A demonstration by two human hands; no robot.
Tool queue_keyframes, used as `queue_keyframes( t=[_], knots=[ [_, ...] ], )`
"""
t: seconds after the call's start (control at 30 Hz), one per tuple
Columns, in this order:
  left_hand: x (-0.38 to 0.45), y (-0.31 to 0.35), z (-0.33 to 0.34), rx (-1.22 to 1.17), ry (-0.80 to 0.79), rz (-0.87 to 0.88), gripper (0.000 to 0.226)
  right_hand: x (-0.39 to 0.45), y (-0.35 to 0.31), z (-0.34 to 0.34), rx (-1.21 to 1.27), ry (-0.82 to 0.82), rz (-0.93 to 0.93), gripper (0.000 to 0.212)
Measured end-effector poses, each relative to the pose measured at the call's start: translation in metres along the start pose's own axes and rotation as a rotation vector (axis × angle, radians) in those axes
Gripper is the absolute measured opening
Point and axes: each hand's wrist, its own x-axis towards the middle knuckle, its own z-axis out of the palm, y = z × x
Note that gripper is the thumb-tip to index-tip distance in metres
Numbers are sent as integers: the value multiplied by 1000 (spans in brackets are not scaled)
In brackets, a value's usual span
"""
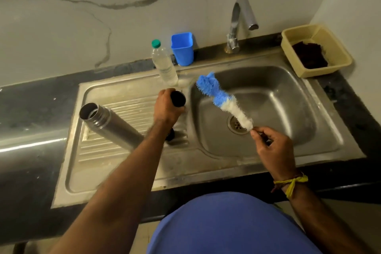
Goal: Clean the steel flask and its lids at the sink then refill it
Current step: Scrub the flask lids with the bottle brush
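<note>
Currently, all positions are given from the stainless steel sink basin (288,97). Your left hand (167,107) curls round a dark cylindrical lid (178,98) at the basin's left rim, likely presenting it for scrubbing. Your right hand (274,146) pinches the thin handle of a blue-and-white bristle bottle brush (222,100), head raised over the basin, so drips fall inside. The open steel flask (103,121) lies tilted on the drainboard, left of the basin. Behind the basin: chrome tap (239,24), blue plastic cup (182,49), clear bottle (164,64). Right of it: beige tub (338,51). Nothing blocks brush from lid.
</note>
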Motion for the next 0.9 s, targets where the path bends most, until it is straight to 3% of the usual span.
queue_keyframes(
  t=[0.13,0.23,0.4,0.47,0.6,0.63,0.7,0.8,0.83,0.9],
  knots=[
    [-12,21,8,-57,18,469,71,-7,2,-14,-100,-9,-109,8],
    [-7,28,6,-24,-7,585,77,-8,0,-17,-321,-7,-219,12],
    [0,44,2,180,-52,852,63,7,-24,-20,-528,-30,-238,11],
    [1,46,3,211,-73,882,63,18,-34,-25,-470,-119,-119,12],
    [-1,45,-3,178,-144,818,63,35,-41,-36,79,-557,546,32],
    [-3,45,-4,177,-165,781,64,35,-41,-36,116,-601,590,35],
    [-7,44,-3,200,-191,741,64,31,-38,-32,-24,-555,446,29],
    [-14,41,2,222,-172,707,63,22,-32,-24,-447,-303,76,16],
    [-15,41,3,214,-156,703,64,20,-33,-21,-458,-238,27,13],
    [-17,43,3,206,-119,715,64,20,-34,-14,-280,-270,131,11]
  ],
)
